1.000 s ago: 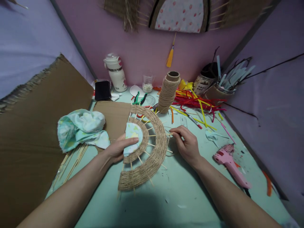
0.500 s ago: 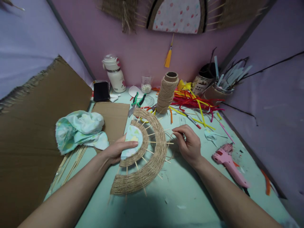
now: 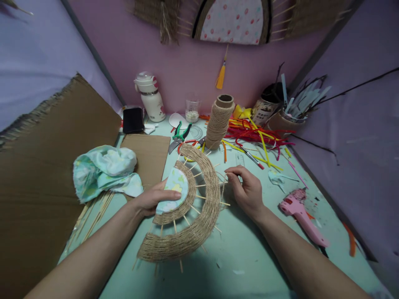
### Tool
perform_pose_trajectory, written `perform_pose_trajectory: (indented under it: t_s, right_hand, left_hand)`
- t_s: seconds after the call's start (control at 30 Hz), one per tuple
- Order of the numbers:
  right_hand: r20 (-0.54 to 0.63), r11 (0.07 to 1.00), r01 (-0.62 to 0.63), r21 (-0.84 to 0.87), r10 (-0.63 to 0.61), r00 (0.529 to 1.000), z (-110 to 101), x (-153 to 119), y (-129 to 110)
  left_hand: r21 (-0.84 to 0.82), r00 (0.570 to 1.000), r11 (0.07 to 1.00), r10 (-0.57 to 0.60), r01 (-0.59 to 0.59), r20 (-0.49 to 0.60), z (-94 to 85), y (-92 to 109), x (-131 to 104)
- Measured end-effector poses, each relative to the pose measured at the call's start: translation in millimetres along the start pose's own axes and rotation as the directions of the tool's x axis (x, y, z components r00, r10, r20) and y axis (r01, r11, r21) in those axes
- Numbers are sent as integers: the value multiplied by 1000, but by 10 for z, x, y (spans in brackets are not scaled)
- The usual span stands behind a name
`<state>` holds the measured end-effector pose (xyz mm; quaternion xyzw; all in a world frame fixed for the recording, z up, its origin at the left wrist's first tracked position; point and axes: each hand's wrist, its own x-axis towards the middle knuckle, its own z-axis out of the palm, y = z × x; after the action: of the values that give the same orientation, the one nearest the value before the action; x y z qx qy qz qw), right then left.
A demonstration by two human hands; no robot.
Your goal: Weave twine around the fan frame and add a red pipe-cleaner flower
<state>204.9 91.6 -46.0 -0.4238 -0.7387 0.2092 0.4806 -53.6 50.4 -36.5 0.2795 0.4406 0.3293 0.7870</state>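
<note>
We've turned the woven half-ring (image 3: 210,191) clockwise above mid-counter (image 3: 249,257), bringing other sticks (image 3: 225,204) round nr our R hand (image 3: 247,191), fingers pinched on twine (image 3: 223,187); L hand (image 3: 151,200) fingers clamped on half-ring's cloth ctr (image 3: 177,176).

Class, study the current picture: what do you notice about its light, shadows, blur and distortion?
Head view: dim, uneven light, with a soft shadow on the table near the woven half-ring; head view: wide-angle stretch at the edges, forearms looming large; lower sticks look soft.

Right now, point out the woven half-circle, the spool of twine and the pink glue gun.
Woven half-circle (image 3: 213,195): head view, outer twine band.
Spool of twine (image 3: 217,124): head view, wound side.
Pink glue gun (image 3: 307,226): head view, handle.
</note>
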Motion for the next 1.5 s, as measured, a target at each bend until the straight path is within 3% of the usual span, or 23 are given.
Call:
perform_pose_trajectory:
  t_s: [0.23,0.37,0.53,0.9,1.2,1.5]
  right_hand:
    - [125,998,-57,-7,58,991,16,-6,-63]
    - [150,997,-60,44,53,987,19,-9,-74]
    - [208,994,-62,94,41,977,21,-15,-70]
    - [286,995,-58,84,32,958,4,8,-65]
    - [150,1000,17,0,-17,989,-59,67,-5]
    - [118,994,94,-54,-88,989,-62,66,-25]
  left_hand:
    - [-119,998,993,32,-25,56,-31,-55,25]
    - [-193,999,980,40,-43,-20,-25,-65,48]
    - [-165,993,985,25,-45,-116,19,-43,48]
    - [-31,997,997,69,-68,35,80,-38,33]
    - [44,999,999,-4,2,52,53,-22,4]
    - [78,994,997,-27,19,109,57,-17,-18]
